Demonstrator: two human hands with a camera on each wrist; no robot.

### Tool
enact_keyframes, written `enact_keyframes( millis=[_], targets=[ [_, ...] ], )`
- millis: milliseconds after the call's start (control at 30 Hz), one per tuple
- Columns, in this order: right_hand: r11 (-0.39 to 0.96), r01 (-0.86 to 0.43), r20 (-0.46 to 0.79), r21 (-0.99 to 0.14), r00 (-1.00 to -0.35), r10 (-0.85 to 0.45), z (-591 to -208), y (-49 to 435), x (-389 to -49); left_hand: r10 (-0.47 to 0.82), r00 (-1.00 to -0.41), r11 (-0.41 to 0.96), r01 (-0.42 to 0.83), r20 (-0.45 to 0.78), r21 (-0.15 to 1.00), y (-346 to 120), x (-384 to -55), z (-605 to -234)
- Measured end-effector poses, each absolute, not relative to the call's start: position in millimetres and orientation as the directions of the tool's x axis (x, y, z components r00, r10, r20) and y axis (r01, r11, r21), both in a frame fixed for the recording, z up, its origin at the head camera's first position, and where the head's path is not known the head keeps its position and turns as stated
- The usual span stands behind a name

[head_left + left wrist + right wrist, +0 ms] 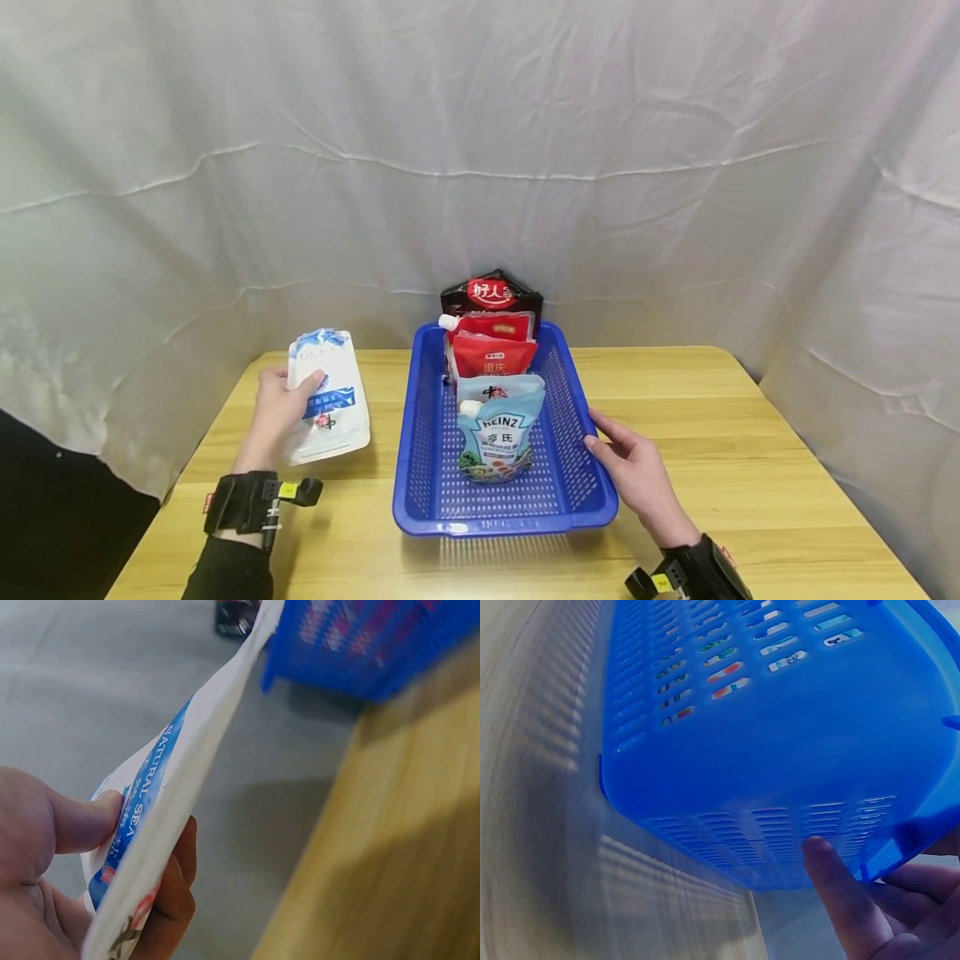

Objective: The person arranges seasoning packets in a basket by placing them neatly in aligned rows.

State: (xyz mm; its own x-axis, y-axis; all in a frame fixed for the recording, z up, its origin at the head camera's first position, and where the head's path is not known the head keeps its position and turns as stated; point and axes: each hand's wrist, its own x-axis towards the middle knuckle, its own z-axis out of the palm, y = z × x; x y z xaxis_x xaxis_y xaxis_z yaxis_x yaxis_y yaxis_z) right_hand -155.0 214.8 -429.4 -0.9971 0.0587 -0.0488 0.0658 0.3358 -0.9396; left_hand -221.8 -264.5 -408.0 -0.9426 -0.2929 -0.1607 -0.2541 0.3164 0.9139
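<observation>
My left hand point(279, 410) holds a white-and-blue sea salt bag point(330, 429) above the table, left of the blue plastic basket point(506, 526). In the left wrist view the thumb point(90, 821) presses the bag's printed face, with fingers behind it. At the basket's right side, my right hand point(643, 477) grips the rim. The right wrist view has one digit against the perforated outer wall point(765, 840). Inside the basket, a light-blue Heinz pouch point(497, 440) with a white cap stands in front. Behind it is another pale bag point(498, 387), mostly hidden.
Farther back in the basket are a red packet point(491, 357), a red pouch point(498, 324) with a white cap and a black bag point(491, 293) at the rear. The wooden table point(720, 467) ends at a grey cloth backdrop point(480, 167).
</observation>
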Motion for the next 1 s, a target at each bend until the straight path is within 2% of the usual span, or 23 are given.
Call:
enact_keyframes(
  millis=[467, 800, 1000],
  targets=[
    [0.319, 0.073, -0.055, -0.945, -0.996, 0.065, -432, 216, -155, -0.263, -0.957, 0.152, -0.165, -0.121, 0.975, -213, -199, -377],
    [0.344, 0.072, -0.053, -0.936, -0.997, 0.064, -429, 220, -154, -0.191, -0.981, -0.001, -0.041, -0.04, 0.999, -187, -186, -361],
    [0.34, -0.063, 0.081, -0.938, -0.996, 0.037, -416, 221, -154, -0.153, -0.988, -0.022, -0.009, -0.012, 1.0, -178, -177, -354]
  ],
)
